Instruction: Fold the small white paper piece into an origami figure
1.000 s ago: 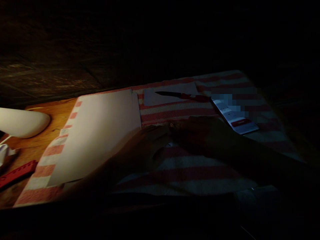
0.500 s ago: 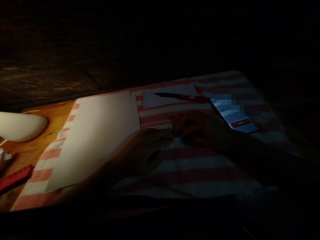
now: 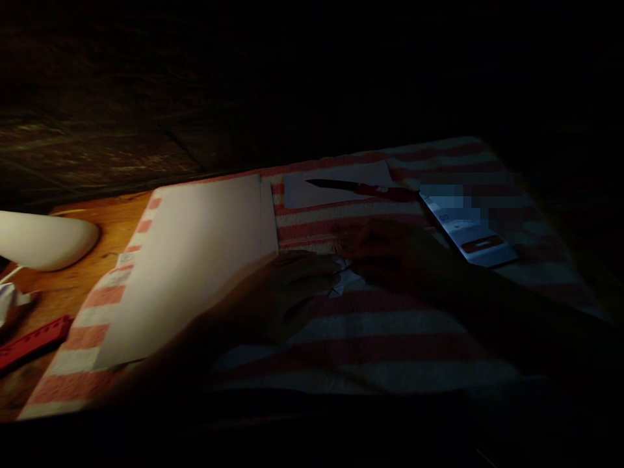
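Note:
A small piece of folded white paper lies on the striped cloth between my two hands, partly covered by fingers. My left hand comes in from the left, its fingers close together and their tips holding the paper down at its left side. From the right, my right hand reaches in with bent fingers drawn together at the paper's upper right edge. Deep shadow hides much of the right fingers. A large white sheet lies under and beyond my left forearm.
The red-and-white striped cloth covers the wooden table. Behind my hands a dark-bladed knife rests on a smaller paper. A lit phone lies right. At left are a white rounded object and a red strip.
The view has shifted slightly, so the things appear a little farther right. More of the folded paper shows between my hands, which stay close together at it.

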`<state>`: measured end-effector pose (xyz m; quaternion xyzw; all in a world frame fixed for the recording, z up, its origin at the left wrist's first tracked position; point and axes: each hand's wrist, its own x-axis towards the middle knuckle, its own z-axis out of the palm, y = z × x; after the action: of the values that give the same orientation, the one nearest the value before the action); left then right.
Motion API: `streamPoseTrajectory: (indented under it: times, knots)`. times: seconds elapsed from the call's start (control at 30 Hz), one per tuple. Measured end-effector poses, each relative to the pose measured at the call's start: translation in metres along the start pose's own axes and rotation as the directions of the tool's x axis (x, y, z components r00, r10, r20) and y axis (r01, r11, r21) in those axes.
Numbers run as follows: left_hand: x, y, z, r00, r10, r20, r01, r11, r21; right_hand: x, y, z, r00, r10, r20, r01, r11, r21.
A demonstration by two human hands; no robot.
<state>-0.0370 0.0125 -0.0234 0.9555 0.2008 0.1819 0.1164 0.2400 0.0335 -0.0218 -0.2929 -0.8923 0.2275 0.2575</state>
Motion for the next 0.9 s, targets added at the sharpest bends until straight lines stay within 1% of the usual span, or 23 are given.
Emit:
streamPoseTrajectory:
  times: [0.1,0.2,0.33,0.47,0.63,0.77,0.9]
  knots:
    - [-0.003,-0.002,0.0,1.0,0.004,0.013,-0.004,1.0,0.006,0.0,0.0,-0.001,1.0,-0.002,0.02,0.002,1.0,-0.031]
    - [-0.003,-0.002,0.0,0.999,-0.007,0.032,0.006,1.0,0.022,0.001,-0.002,-0.001,0.999,0.038,0.031,-0.037,0.998,-0.06]
    - [-0.002,0.0,-0.001,0.999,-0.014,0.034,0.012,0.999,0.052,0.004,-0.004,0.0,0.997,0.072,0.036,-0.071,0.997,-0.043]
    - [0.003,0.003,-0.003,0.997,-0.028,0.076,0.024,0.998,0.056,0.007,-0.006,-0.001,0.989,0.138,0.058,-0.136,0.99,-0.041]
    - [0.005,0.004,-0.003,0.999,-0.011,0.034,0.01,1.0,0.018,0.01,-0.008,-0.001,0.984,0.174,0.043,-0.174,0.985,0.001]
    - [0.007,0.005,-0.002,0.999,0.008,0.032,-0.01,0.998,0.054,0.013,-0.01,0.0,0.965,0.26,0.044,-0.261,0.965,0.012]
    - [0.011,0.01,-0.003,0.999,-0.017,0.039,0.013,0.995,0.103,0.018,-0.014,-0.001,0.929,0.367,0.057,-0.368,0.93,0.02]
